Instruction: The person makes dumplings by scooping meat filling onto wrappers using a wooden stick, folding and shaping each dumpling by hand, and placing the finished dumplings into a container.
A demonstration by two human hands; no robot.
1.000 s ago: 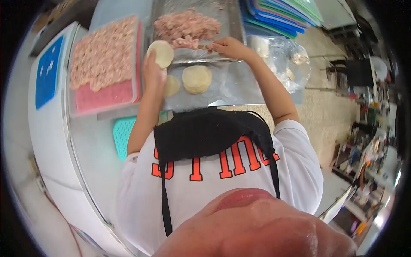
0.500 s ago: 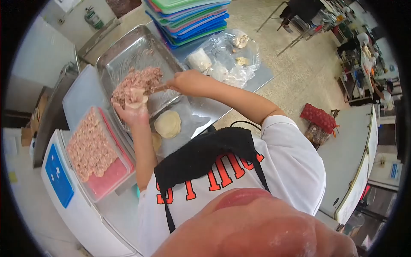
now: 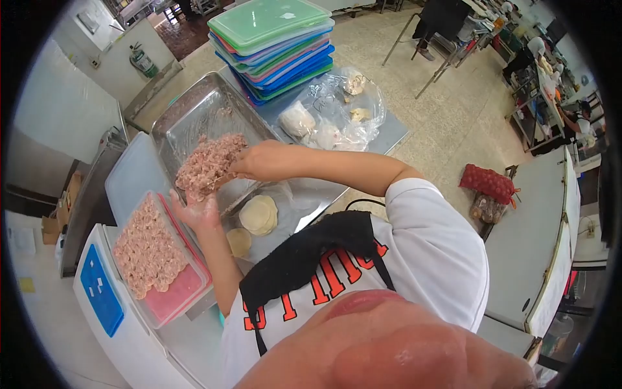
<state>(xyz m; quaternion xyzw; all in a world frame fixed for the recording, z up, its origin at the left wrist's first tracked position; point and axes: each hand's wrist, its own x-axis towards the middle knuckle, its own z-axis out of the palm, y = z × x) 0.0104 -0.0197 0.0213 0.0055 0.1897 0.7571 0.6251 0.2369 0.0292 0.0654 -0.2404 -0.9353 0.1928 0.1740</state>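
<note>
A mound of ground meat [image 3: 210, 161] lies at the near end of a metal tray [image 3: 188, 104]. My right hand [image 3: 262, 161] is closed around a thin spatula-like tool, whose end is at the meat. Just below the mound is my left hand [image 3: 197, 212], palm up with its fingers spread; whether a wrapper lies on it is hard to make out. Round dough wrappers [image 3: 258, 215] are stacked on the metal table beside my left wrist, with another wrapper [image 3: 239, 242] nearer me. Rows of filled pieces [image 3: 148, 249] cover much of a pink-bottomed container [image 3: 178, 297] at the left.
Stacked colored lids [image 3: 272, 26] stand behind the tray. Clear plastic bags [image 3: 337, 113] with pale contents lie on the table's right. A translucent lid [image 3: 134, 175] leans beside the tray. Red mesh sack [image 3: 487, 184] on the floor at right. People work in the far right background.
The view has shifted. The pale wrapper seen at my left hand against the meat no longer shows there, and that hand's fingers are more spread. My right hand has moved closer to the meat.
</note>
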